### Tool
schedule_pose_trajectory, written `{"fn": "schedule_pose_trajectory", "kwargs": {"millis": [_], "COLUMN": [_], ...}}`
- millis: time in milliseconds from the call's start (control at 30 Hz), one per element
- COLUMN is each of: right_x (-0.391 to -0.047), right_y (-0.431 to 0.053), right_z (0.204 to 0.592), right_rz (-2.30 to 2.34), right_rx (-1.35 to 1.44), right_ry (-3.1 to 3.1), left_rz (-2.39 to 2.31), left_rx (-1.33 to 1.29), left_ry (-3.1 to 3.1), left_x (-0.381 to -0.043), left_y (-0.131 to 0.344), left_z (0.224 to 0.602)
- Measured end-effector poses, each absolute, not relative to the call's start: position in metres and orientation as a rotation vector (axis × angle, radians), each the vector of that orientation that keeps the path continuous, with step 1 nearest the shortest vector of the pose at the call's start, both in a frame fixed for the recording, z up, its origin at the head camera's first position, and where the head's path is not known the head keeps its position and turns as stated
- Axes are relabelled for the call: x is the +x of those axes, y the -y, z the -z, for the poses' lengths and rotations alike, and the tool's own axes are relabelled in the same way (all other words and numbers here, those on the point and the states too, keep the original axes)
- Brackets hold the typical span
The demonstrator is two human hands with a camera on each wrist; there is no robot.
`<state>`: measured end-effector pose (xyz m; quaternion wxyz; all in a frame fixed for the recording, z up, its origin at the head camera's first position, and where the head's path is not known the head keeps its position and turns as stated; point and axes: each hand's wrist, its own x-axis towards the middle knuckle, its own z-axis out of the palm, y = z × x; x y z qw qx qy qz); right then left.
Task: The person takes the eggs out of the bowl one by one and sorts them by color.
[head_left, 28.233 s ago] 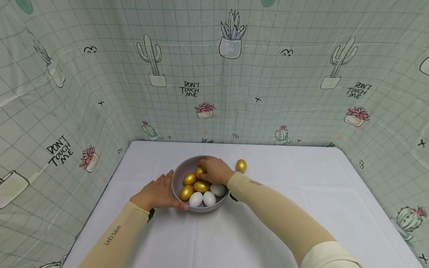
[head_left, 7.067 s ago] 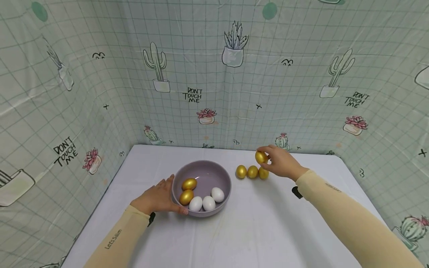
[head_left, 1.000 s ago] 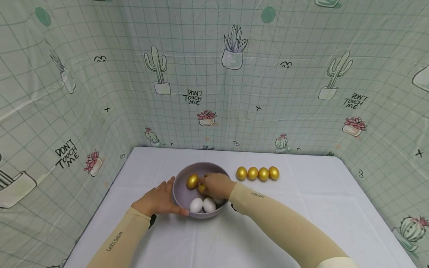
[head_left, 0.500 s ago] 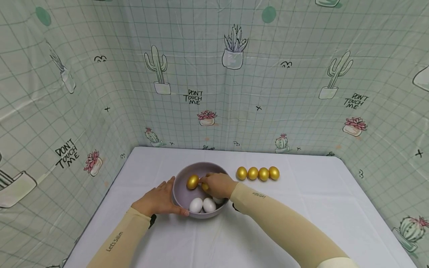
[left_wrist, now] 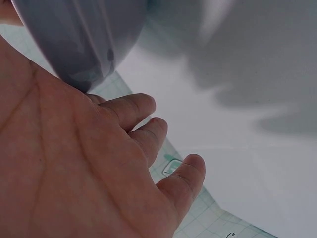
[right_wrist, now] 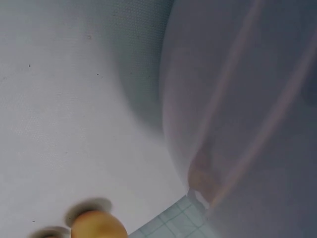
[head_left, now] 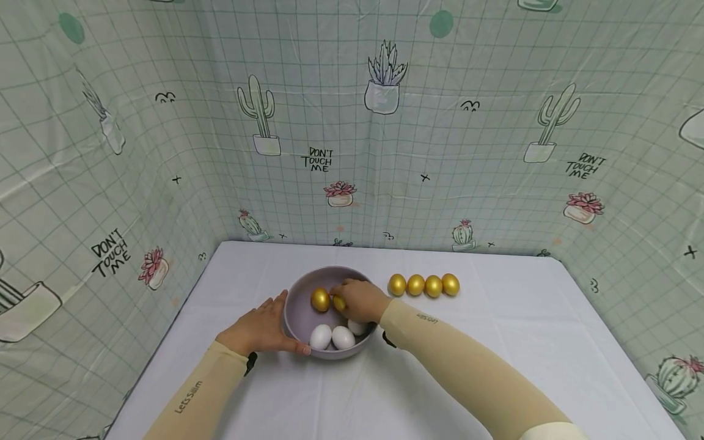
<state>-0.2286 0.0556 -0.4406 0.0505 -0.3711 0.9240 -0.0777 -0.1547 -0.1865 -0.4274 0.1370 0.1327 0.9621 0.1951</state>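
Observation:
A mauve bowl [head_left: 294, 318] stands on the table with golden and white eggs inside. My left hand [head_left: 258, 329] rests against its left side, fingers spread and thumb along the front. In the left wrist view the left hand's palm [left_wrist: 74, 163] lies beside the bowl's outer wall [left_wrist: 84, 39]. My right hand [head_left: 360, 300] reaches into the bowl and pinches a golden egg [head_left: 339, 303], partly hidden by its fingers. Another golden egg [head_left: 320, 300] lies just left of it. At the front are two white eggs [head_left: 321, 337], and a third white egg [head_left: 356, 328] is half covered by the right hand.
Several golden eggs [head_left: 415, 285] stand in a row on the white tablecloth [head_left: 495, 342], right of the bowl. One golden egg [right_wrist: 99, 226] shows low in the right wrist view. A printed curtain [head_left: 352, 134] encloses the table at the back and sides.
Since the oldest frame, golden eggs have left the bowl and the row on the right has grown. Lately the right hand has shifted slightly right with its egg; the left hand stays put.

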Motion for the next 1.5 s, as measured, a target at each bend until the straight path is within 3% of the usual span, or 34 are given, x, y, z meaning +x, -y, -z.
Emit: {"fn": "schedule_pose_trajectory", "kwargs": {"millis": [900,1500], "right_x": [-0.231,-0.236], "right_y": [-0.070,-0.115], "right_z": [0.409,0.382], "right_rz": [0.372,0.503], "right_rx": [-1.040,-1.163], "right_ry": [-2.834,-2.887], "left_rz": [-0.574,-0.572], "left_rx": [0.369,0.377], "left_ry": [-2.777,-2.780], "left_x": [-0.152,-0.151], "left_y": [0.185,0.184], "left_z": [0.425,0.423]}}
